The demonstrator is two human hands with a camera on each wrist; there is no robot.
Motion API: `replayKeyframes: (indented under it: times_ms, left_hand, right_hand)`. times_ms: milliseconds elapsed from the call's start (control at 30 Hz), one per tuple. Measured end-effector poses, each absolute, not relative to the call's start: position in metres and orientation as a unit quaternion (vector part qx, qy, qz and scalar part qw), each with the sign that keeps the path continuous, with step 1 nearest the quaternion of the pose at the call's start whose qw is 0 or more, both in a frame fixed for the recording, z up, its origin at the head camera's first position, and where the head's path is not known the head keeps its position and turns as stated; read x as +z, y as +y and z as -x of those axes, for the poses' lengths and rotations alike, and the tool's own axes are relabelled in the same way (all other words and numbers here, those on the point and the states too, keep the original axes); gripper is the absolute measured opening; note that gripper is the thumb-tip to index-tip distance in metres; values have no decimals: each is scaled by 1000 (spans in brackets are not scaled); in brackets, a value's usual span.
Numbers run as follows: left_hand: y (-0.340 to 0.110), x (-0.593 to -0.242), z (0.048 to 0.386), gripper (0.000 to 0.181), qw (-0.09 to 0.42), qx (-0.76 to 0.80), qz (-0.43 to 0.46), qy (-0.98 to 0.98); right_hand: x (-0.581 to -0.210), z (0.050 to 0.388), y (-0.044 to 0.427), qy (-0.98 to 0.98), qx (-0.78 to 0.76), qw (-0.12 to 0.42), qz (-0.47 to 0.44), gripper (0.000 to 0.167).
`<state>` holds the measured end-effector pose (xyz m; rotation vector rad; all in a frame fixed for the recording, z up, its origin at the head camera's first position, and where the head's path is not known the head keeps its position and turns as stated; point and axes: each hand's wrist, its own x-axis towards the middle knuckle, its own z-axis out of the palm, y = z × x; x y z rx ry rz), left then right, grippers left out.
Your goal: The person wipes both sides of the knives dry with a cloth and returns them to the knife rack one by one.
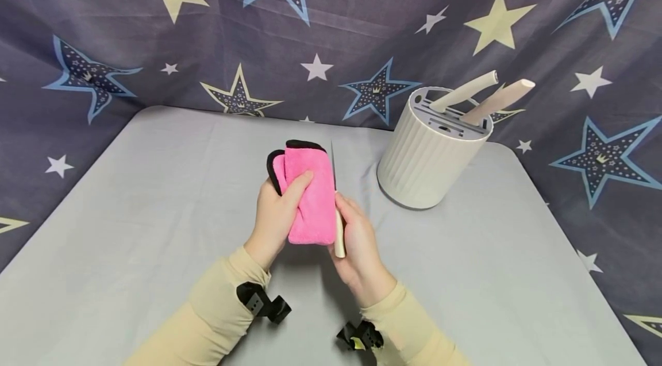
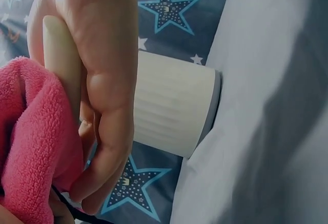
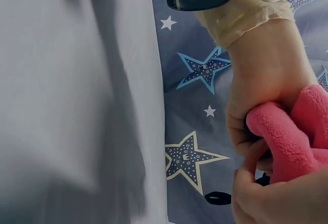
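Note:
A folded pink cloth [image 1: 315, 205] with black edging is gripped by my left hand [image 1: 274, 214], its thumb lying across the front. Against the cloth's right edge is a knife, its cream handle [image 1: 339, 237] held by my right hand [image 1: 362, 254]. Its thin blade [image 1: 333, 162] points away from me and is partly hidden by the cloth. In the left wrist view, the handle [image 2: 61, 55] rests between the right hand's thumb and palm, beside the fluffy cloth [image 2: 46, 137]. The right wrist view has the cloth [image 3: 287, 137] between both hands, with the knife hidden.
A ribbed off-white knife block [image 1: 429, 153] stands at the back right of the grey-covered table [image 1: 155, 228]. Two handles, one cream [image 1: 465, 92] and one pinkish [image 1: 499, 101], stick out of its slotted top. A star-patterned curtain [image 1: 362, 10] hangs behind the table.

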<state>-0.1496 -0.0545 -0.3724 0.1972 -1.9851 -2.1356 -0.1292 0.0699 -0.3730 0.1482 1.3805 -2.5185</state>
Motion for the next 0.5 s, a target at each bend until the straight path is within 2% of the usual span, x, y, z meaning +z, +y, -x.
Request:
replayKeyframes:
  times_ms: [500]
  left_hand:
    - [-43, -367, 133, 21, 52, -737, -61, -671]
  right_hand:
    - [-367, 137, 75, 473, -870, 122, -60, 17]
